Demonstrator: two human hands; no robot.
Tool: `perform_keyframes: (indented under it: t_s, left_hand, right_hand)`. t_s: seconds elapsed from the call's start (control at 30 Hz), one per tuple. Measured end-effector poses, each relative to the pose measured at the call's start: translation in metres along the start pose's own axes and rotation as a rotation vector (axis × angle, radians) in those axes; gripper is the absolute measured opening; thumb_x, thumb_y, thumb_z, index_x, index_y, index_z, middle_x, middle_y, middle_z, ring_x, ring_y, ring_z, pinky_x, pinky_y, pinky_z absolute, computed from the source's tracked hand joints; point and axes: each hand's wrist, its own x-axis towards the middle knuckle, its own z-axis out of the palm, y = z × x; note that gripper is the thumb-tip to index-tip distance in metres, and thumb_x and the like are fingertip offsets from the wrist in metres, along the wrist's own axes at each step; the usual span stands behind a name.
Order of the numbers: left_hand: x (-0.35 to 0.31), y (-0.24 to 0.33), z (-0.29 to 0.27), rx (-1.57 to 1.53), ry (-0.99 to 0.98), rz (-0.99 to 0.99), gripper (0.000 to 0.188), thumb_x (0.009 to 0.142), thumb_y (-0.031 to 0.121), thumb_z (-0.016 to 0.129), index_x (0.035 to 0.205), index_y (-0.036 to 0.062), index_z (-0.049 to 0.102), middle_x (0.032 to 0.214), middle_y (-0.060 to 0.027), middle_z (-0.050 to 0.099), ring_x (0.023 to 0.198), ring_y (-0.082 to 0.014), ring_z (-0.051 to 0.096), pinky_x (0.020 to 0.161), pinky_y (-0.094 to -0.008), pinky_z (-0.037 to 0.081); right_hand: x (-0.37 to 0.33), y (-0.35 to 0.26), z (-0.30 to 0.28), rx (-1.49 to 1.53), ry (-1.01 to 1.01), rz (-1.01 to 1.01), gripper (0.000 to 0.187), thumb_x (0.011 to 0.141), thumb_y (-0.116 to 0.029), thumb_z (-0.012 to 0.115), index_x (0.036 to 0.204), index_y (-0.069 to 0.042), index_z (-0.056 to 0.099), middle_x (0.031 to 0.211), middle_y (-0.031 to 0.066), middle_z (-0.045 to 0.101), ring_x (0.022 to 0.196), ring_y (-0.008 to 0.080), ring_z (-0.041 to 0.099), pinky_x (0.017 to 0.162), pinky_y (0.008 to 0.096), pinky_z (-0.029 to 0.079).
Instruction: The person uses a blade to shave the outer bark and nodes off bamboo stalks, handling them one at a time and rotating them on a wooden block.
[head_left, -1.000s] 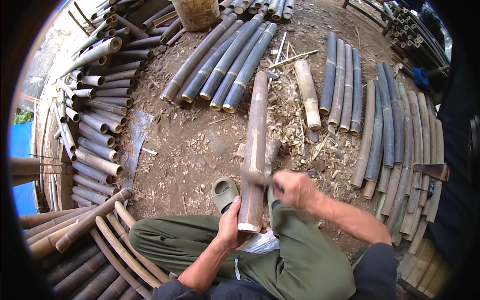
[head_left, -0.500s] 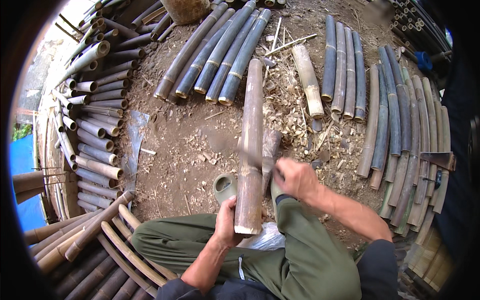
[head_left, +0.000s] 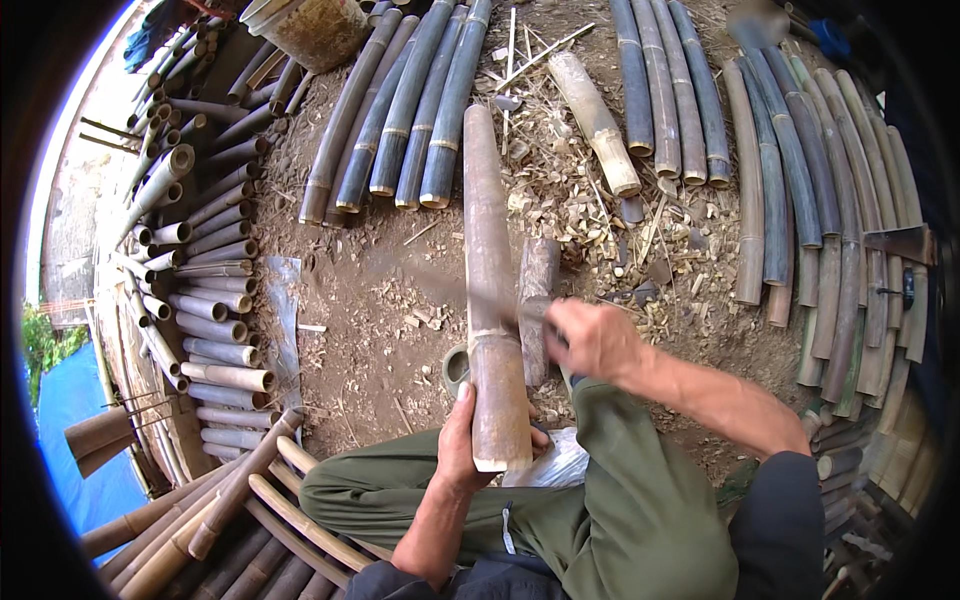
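A brown bamboo section (head_left: 484, 225) slants away from my lap, its pale cut end toward me. My left hand (head_left: 462, 438) is wrapped round its near part, thumb along the left side and fingertips showing at the right. In my right hand (head_left: 592, 338) is the handle of a long knife (head_left: 487, 303), closed in a fist. Its blade, smeared by motion, crosses the bamboo just above a node ring and points left. Beyond my right hand a short wooden block (head_left: 539, 268) lies on the ground, close to the bamboo's right side.
Dark bamboo sections (head_left: 408, 110) lie in a row ahead, with more rows (head_left: 785, 185) at the right. Stacked bamboo (head_left: 215, 300) lines the left. A hatchet-like blade (head_left: 898, 243) rests on the right row. Wood chips (head_left: 570, 225) cover the dirt. A bucket (head_left: 305, 30) stands far left.
The view has shifted, so the surroundings sit differently in it. Fingertips of my left hand now show at the bamboo's right side. The knife remains across the bamboo, still blurred.
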Motion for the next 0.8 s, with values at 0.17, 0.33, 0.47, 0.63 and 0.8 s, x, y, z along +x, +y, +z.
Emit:
perform_keyframes:
  t_s: [0.17,0.33,0.47,0.63,0.8]
  left_hand:
    - [-0.004,0.005,0.012,-0.199,-0.108,-0.027,0.081,0.101,0.063,0.025,0.137,-0.0045,0.048,0.104,-0.0269,0.069,0.086,-0.0382,0.072,0.076,-0.0470,0.061]
    - [-0.002,0.007,0.003,-0.275,-0.102,-0.083,0.085,0.097,0.070,0.028,0.135,-0.0030,0.050,0.107,-0.0256,0.067,0.080,-0.0384,0.072,0.069,-0.0463,0.062]
    - [0.002,0.006,0.011,-0.333,-0.120,-0.061,0.096,0.092,0.080,0.029,0.137,-0.0028,0.047,0.103,-0.0247,0.067,0.073,-0.0386,0.072,0.062,-0.0476,0.064]
    - [-0.002,0.003,0.008,-0.280,-0.163,-0.112,0.095,0.095,0.078,0.026,0.133,-0.0056,0.049,0.099,-0.0231,0.068,0.082,-0.0351,0.073,0.064,-0.0425,0.062]
    - [-0.007,0.007,0.016,-0.243,-0.071,-0.072,0.089,0.099,0.072,0.023,0.134,-0.0058,0.049,0.107,-0.0249,0.066,0.083,-0.0357,0.072,0.067,-0.0439,0.062]
  right_hand:
    - [-0.004,0.001,0.000,0.002,0.027,-0.187,0.008,0.083,-0.014,0.062,0.084,-0.008,0.057,0.069,0.0057,0.057,0.057,0.0175,0.062,0.047,0.0322,0.053]
    - [-0.015,-0.027,-0.018,0.125,0.073,-0.355,0.010,0.080,-0.011,0.066,0.081,-0.006,0.058,0.066,0.0053,0.054,0.055,0.0183,0.060,0.051,0.0325,0.052]
    - [0.002,0.010,0.002,0.041,0.011,0.138,0.016,0.076,-0.014,0.071,0.080,-0.007,0.058,0.070,0.0069,0.059,0.060,0.0224,0.063,0.054,0.0327,0.054]
    - [-0.015,-0.013,-0.007,0.137,0.153,-0.388,0.018,0.078,-0.020,0.072,0.079,-0.009,0.058,0.071,0.0084,0.059,0.060,0.0233,0.064,0.052,0.0347,0.052]
    - [-0.013,-0.007,-0.003,0.139,0.067,-0.096,0.015,0.075,-0.012,0.069,0.082,-0.006,0.057,0.071,0.0075,0.059,0.061,0.0231,0.061,0.052,0.0355,0.052]
